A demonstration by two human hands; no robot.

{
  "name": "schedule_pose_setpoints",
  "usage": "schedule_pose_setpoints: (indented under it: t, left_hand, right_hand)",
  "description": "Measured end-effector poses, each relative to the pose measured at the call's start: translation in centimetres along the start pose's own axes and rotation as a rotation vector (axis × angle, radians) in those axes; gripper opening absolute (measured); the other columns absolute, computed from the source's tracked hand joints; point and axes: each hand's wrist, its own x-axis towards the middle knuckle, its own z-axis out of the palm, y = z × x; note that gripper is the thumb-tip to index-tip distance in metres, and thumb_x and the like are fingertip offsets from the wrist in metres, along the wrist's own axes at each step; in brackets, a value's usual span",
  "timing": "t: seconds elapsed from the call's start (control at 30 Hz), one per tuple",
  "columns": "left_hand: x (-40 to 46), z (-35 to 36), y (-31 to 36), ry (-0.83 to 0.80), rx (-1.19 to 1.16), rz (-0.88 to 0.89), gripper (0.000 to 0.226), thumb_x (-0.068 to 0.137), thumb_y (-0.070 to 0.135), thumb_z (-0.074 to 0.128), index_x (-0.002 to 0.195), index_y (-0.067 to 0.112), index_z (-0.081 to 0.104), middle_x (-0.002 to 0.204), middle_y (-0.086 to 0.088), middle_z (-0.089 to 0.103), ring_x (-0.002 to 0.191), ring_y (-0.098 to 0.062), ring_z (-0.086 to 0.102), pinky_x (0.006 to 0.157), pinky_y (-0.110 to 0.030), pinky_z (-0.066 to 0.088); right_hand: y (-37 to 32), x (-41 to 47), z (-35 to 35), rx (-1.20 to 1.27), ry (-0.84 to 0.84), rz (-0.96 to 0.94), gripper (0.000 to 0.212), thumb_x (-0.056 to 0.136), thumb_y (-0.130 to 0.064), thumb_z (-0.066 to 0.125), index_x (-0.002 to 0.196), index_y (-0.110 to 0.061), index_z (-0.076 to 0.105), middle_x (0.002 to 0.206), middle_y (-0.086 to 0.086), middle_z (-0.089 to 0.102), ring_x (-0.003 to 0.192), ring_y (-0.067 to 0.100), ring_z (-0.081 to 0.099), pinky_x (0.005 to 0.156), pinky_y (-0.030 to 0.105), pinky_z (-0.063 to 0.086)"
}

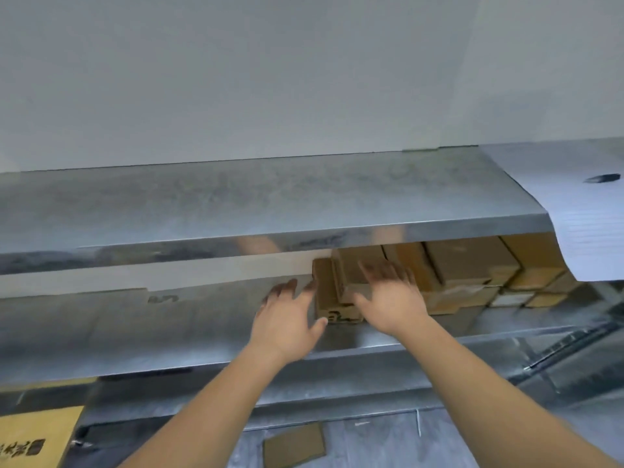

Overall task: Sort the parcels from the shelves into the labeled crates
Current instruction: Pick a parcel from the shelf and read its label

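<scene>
Brown cardboard parcels are stacked on the middle metal shelf [101, 336], filling its right half. The nearest stack has a low box [332, 307] with a smaller box [358, 265] on top. My left hand [287, 320] is at the left side of the low box with fingers spread and straight, thumb near the box's lower corner. My right hand [391, 295] lies flat against the front of the smaller upper box, fingers spread. Neither hand is curled round a parcel. More parcels [472, 265] sit further right.
An upper metal shelf [253, 201] hangs just above the parcels, with a white sheet [580, 214] and a dark marker [602, 178] at its right end. Below are a yellow-brown box [33, 437] at left and a flat cardboard piece [293, 445] on the floor.
</scene>
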Motion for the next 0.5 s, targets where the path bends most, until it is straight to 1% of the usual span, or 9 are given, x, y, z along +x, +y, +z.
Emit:
schedule_pose_setpoints:
  t: [0.1,0.17,0.27,0.33,0.4,0.43,0.47,0.5]
  left_hand:
    - [2.9,0.4,0.8,-0.015,0.007,0.066,0.075,0.090,0.064,0.047,0.155,0.035,0.024,0.157,-0.010,0.036,0.141,-0.035,0.034,0.114,-0.042,0.033]
    - [4.6,0.6,1.3,-0.023,-0.022,0.112,0.074,0.090,0.061,0.049,0.155,0.032,0.028,0.155,-0.009,0.039,0.137,-0.035,0.039,0.111,-0.041,0.035]
    - [7.0,0.9,2.1,-0.052,-0.116,0.164,0.064,0.091,0.054,0.050,0.149,0.032,0.036,0.150,-0.004,0.046,0.132,-0.032,0.045,0.106,-0.039,0.040]
    - [8.3,1.2,2.4,-0.083,-0.157,0.163,0.053,0.094,0.049,0.050,0.144,0.033,0.041,0.144,-0.002,0.052,0.127,-0.029,0.051,0.100,-0.037,0.045]
    - [9.4,1.7,2.7,-0.120,-0.179,0.172,0.044,0.099,0.050,0.043,0.140,0.032,0.047,0.137,-0.001,0.059,0.119,-0.027,0.058,0.095,-0.038,0.050]
    - [9.7,2.0,2.8,-0.142,-0.186,0.176,0.042,0.102,0.051,0.039,0.136,0.030,0.051,0.133,-0.001,0.062,0.115,-0.026,0.061,0.093,-0.038,0.051]
    - [10.1,2.4,2.9,-0.161,-0.191,0.180,0.041,0.104,0.052,0.035,0.131,0.028,0.055,0.129,-0.002,0.064,0.111,-0.025,0.063,0.091,-0.039,0.052]
    - [10.5,2.7,3.0,-0.184,-0.192,0.177,0.042,0.105,0.052,0.032,0.127,0.027,0.058,0.125,-0.002,0.066,0.108,-0.025,0.063,0.090,-0.039,0.052]
  right_hand:
    - [0.9,1.7,0.6,0.029,-0.049,0.040,0.079,0.095,-0.077,0.026,0.162,-0.036,0.020,0.170,0.007,0.019,0.156,0.031,0.014,0.125,0.050,0.009]
    - [1.2,2.6,0.9,0.045,-0.053,0.057,0.076,0.096,-0.076,0.023,0.161,-0.036,0.025,0.171,0.006,0.019,0.156,0.031,0.015,0.126,0.050,0.012]
    - [1.6,3.6,1.3,0.045,-0.055,0.077,0.061,0.101,-0.068,0.026,0.154,-0.039,0.037,0.165,0.009,0.031,0.152,0.034,0.024,0.123,0.050,0.019]
    - [1.8,4.3,1.4,0.046,-0.074,0.091,0.051,0.105,-0.056,0.031,0.152,-0.038,0.039,0.161,0.010,0.037,0.149,0.035,0.029,0.122,0.048,0.022]
    - [1.9,4.5,1.5,0.041,-0.098,0.085,0.046,0.106,-0.041,0.038,0.152,-0.033,0.042,0.157,0.010,0.042,0.146,0.035,0.033,0.122,0.044,0.024]
    - [1.8,4.5,1.6,0.038,-0.093,0.071,0.044,0.105,-0.036,0.040,0.148,-0.031,0.047,0.154,0.009,0.047,0.144,0.035,0.036,0.121,0.042,0.026]
    - [1.7,4.5,1.6,0.036,-0.076,0.050,0.040,0.104,-0.033,0.042,0.142,-0.030,0.054,0.148,0.008,0.053,0.140,0.034,0.042,0.118,0.040,0.030]
    - [1.5,4.5,1.5,0.048,-0.050,0.032,0.032,0.103,-0.031,0.043,0.130,-0.029,0.061,0.139,0.008,0.060,0.133,0.034,0.049,0.114,0.039,0.035]
